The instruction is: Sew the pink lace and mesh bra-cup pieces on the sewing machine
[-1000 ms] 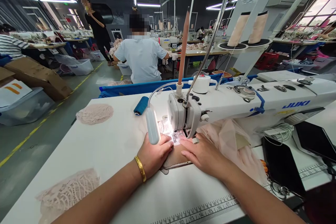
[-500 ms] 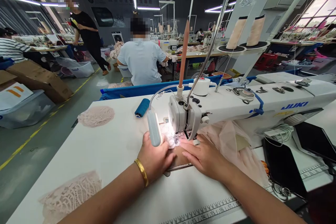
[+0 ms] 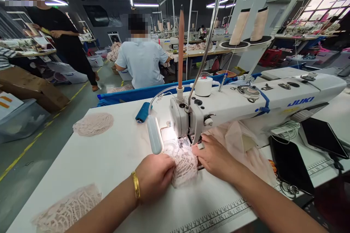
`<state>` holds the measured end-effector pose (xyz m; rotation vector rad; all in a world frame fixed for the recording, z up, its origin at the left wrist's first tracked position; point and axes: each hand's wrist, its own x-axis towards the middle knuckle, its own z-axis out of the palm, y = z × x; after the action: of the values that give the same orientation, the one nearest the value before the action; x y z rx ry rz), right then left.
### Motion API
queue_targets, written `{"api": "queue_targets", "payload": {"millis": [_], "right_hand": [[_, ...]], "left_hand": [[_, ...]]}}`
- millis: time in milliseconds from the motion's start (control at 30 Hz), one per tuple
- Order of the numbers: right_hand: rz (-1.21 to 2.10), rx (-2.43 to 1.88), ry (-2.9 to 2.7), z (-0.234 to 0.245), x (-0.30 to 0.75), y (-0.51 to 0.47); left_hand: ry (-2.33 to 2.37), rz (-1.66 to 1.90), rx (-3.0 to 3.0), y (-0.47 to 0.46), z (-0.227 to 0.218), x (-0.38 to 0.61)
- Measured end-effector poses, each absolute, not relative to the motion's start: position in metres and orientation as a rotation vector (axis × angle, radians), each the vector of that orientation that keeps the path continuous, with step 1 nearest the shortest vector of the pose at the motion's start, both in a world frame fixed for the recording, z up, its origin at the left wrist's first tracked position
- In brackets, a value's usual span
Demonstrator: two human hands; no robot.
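Pink lace (image 3: pixel 186 164): our left hand (image 3: pixel 153 175) pinched its 9 o'clock edge; our right hand (image 3: pixel 216 157) touched 2 o'clock, grip we couldn't tell.

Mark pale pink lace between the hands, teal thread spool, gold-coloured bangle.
Pale pink lace (image 3: pixel 185 163): head view, patterned middle.
Teal thread spool (image 3: pixel 143 111): head view, wound side.
Gold-coloured bangle (image 3: pixel 135 185): head view, outer face.

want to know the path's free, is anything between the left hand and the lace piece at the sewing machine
Nothing visible: the left hand meets the lace piece at its left edge. The lamp hangs just beyond the hand, not between them.
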<state>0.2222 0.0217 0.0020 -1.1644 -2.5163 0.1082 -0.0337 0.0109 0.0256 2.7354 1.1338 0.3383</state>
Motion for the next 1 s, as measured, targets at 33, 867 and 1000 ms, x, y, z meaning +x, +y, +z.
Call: {"api": "queue_targets", "payload": {"millis": [33, 867, 1000], "right_hand": [[0.117, -1.142, -2.506, 0.003, 0.223, 0.021], [0.183, -1.025, -2.648, 0.011, 0.223, 0.015], [0.151, -1.069, -2.634, 0.008, 0.223, 0.016]], "left_hand": [[1.093, 0.372, 2.754, 0.011, 0.025, -0.033], [0.953, 0.624, 2.800, 0.004, 0.012, -0.023], [1.004, 0.616, 2.809, 0.008, 0.009, -0.024]]}}
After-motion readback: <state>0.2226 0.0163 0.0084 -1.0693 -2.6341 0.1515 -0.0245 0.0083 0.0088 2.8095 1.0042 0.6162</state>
